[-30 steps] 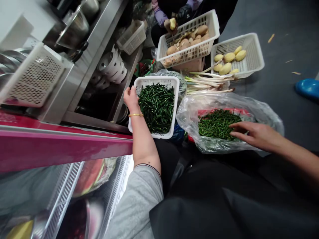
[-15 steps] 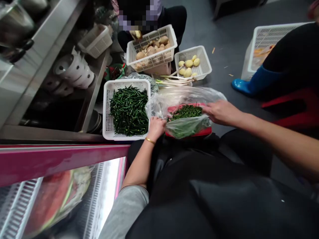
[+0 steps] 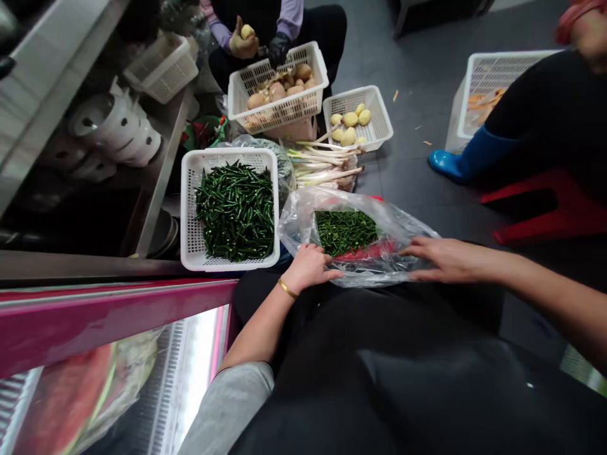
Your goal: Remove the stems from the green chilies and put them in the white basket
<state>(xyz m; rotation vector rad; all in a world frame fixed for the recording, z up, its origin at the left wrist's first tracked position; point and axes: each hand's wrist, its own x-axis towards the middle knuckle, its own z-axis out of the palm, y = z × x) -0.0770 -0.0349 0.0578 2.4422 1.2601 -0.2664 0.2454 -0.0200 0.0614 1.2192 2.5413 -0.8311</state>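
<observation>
A clear plastic bag lies spread over a red container, with chopped green pieces showing in its mouth. At the bag's near left edge is my left hand, thumb and fingers apart, resting on the plastic. My right hand touches the bag's right side, its fingers also apart. Left of the bag stands a white basket of green chillies. Scallions lie just beyond the bag.
Across from me a gloved person holds a potato over a basket of potatoes. Peeled ones sit in a smaller basket. At right are a blue boot and a red stool. A metal shelf stands left.
The bag is now spread wider and nearer to me, its near edge lowered over the red container. Both hands have moved towards me, and their fingers have opened. More of the scallions shows.
</observation>
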